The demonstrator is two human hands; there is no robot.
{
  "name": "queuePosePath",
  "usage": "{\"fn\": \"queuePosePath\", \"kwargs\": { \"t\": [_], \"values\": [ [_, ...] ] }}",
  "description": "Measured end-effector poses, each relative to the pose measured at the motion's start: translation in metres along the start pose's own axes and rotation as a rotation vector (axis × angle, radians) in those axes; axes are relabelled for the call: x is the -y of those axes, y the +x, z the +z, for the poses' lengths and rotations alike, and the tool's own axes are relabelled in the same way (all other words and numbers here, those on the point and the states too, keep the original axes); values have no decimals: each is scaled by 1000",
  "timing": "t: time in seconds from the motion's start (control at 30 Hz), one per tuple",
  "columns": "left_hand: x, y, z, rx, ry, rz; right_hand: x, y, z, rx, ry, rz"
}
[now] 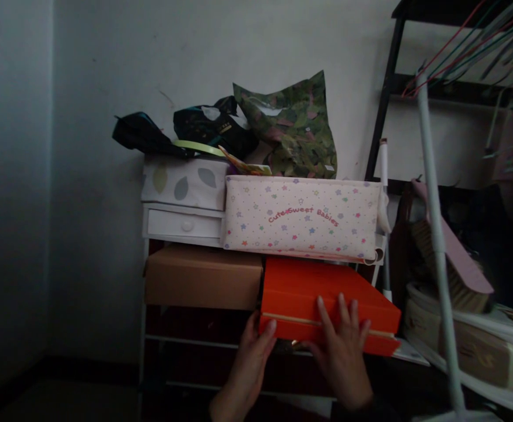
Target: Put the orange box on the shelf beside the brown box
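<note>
An orange box [315, 286] juts out from a shelf under a white padded bin printed with stars [303, 214]. A pale line runs along its front between lid and base. My left hand [253, 363] grips its near left corner, thumb on the front face and the other fingers partly hidden behind the corner. Over the front edge lies my right hand [344, 346], fingertips spread on the lid and thumb low at the base, partly out of sight. Beside the box, on the left, sits a brown cardboard box [204, 278].
Above stand a white drawer [184, 225], a leaf-patterned box [184, 183], black packages [215, 126] and a camouflage-coloured bag [298, 129]. At right, a pale pole [436, 234] rises before a pink-backed brush [462, 252] and a round beige case [480, 346]. Hangers crowd the upper right.
</note>
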State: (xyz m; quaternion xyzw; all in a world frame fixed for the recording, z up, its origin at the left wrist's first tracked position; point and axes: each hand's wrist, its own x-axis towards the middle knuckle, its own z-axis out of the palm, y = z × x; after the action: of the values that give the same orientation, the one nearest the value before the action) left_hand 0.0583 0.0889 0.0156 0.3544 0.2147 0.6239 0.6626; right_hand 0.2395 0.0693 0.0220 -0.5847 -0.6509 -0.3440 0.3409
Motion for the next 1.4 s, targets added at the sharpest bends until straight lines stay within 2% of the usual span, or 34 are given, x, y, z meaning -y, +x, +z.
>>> {"fn": "queuePosePath", "kwargs": {
  "t": [0.1,0.27,0.4,0.53,0.63,0.67,0.73,0.83,0.93,1.07,1.23,1.3,1.4],
  "values": [
    [-1,-3,-17,-46,175,-99,-8,15,20,50,-36,13],
    [18,-9,-76,-11,472,-231,-41,33,60,109,-29,-24],
    [37,-1,-120,-157,523,-226,-54,35,77,60,-15,-70],
    [40,13,-147,-239,523,-206,-38,24,77,-26,57,-39],
    [36,22,-158,-277,494,-150,-4,-2,86,-96,232,-10],
    [35,25,-161,-290,485,-133,11,-13,92,-61,311,-43],
    [36,29,-165,-304,472,-108,42,-35,108,94,462,-107],
    [41,33,-167,-294,453,-113,84,-57,132,382,565,-38],
    [48,36,-163,-274,429,-180,109,-59,149,536,591,66],
    [54,42,-157,-259,381,-265,120,-47,161,593,591,227],
    [56,48,-149,-158,249,-236,119,-35,167,642,644,301],
    [56,48,-143,-106,199,-198,117,-33,170,598,744,353],
    [55,45,-132,0,150,-143,113,-33,179,440,939,418]
  ]
}}
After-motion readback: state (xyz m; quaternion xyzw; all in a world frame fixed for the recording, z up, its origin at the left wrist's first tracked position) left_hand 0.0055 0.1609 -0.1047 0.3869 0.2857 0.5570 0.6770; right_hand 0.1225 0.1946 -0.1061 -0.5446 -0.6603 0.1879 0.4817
